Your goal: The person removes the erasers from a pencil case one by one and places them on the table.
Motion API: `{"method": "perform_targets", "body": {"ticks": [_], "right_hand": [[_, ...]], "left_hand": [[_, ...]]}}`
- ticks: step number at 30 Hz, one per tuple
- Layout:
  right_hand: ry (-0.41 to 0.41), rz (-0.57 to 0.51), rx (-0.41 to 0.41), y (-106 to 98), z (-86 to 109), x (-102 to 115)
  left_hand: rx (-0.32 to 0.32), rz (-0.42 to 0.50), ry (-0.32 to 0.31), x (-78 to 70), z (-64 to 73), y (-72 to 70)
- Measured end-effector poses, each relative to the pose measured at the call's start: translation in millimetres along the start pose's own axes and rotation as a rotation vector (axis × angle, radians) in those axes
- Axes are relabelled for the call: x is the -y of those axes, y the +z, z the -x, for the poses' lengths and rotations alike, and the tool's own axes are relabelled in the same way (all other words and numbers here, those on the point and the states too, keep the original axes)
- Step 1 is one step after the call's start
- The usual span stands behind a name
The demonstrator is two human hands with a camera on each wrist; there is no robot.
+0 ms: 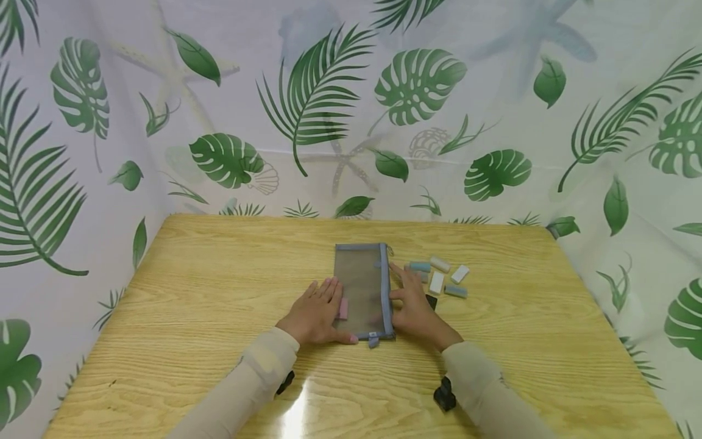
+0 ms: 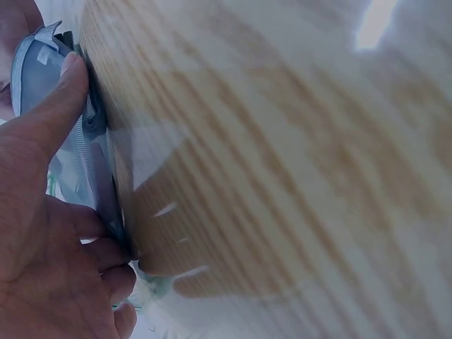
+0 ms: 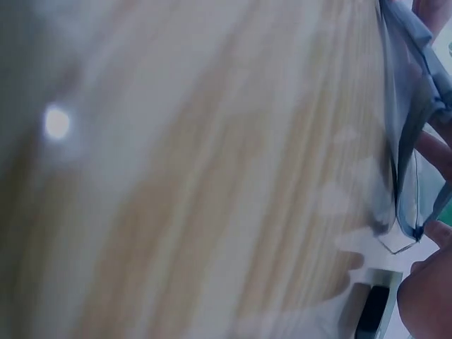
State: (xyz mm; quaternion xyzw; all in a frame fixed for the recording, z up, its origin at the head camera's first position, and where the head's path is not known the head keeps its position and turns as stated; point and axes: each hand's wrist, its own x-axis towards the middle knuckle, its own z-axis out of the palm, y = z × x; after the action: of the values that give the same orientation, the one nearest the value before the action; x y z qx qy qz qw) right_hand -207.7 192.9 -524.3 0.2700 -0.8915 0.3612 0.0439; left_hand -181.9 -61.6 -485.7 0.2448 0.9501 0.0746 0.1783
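Note:
A grey-blue mesh zip pouch (image 1: 359,277) lies flat on the table, its zipper edge on the right and a small fabric tab at the near end. My left hand (image 1: 317,312) rests along the pouch's left edge, fingers straight and thumb at the near corner. A pink piece (image 1: 343,308) shows beside those fingers, at the pouch's left side. On the other side, my right hand (image 1: 415,308) has its spread fingers at the zipper edge. In the right wrist view that edge of the pouch (image 3: 413,134) stands slightly raised, with fingers against it.
Right of the pouch lie several small eraser-like blocks: a white block (image 1: 436,282), a blue-and-white one (image 1: 420,267), a grey one (image 1: 456,291) and others. A black piece (image 1: 431,301) lies partly behind my right hand. The wooden table (image 1: 219,256) meets a leaf-print cloth backdrop (image 1: 329,183).

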Motion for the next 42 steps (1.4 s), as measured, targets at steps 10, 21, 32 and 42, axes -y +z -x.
{"method": "perform_targets", "body": {"ticks": [10, 21, 32, 42], "right_hand": [[0.009, 0.025, 0.055, 7.9, -9.5, 12.3], [-0.03, 0.027, 0.077, 10.5, -18.1, 18.3], [-0.075, 0.058, 0.132, 11.8, -26.8, 21.2], [-0.089, 0.04, 0.156, 12.5, -28.9, 21.5]], "left_hand": [[0.002, -0.01, -0.012, 1.9, -0.4, 0.5], [-0.012, -0.015, -0.004, 2.3, -0.2, 1.2], [-0.004, -0.013, -0.006, 1.3, 1.0, -0.3], [0.008, -0.031, -0.005, 1.2, -1.0, 0.2]]}}
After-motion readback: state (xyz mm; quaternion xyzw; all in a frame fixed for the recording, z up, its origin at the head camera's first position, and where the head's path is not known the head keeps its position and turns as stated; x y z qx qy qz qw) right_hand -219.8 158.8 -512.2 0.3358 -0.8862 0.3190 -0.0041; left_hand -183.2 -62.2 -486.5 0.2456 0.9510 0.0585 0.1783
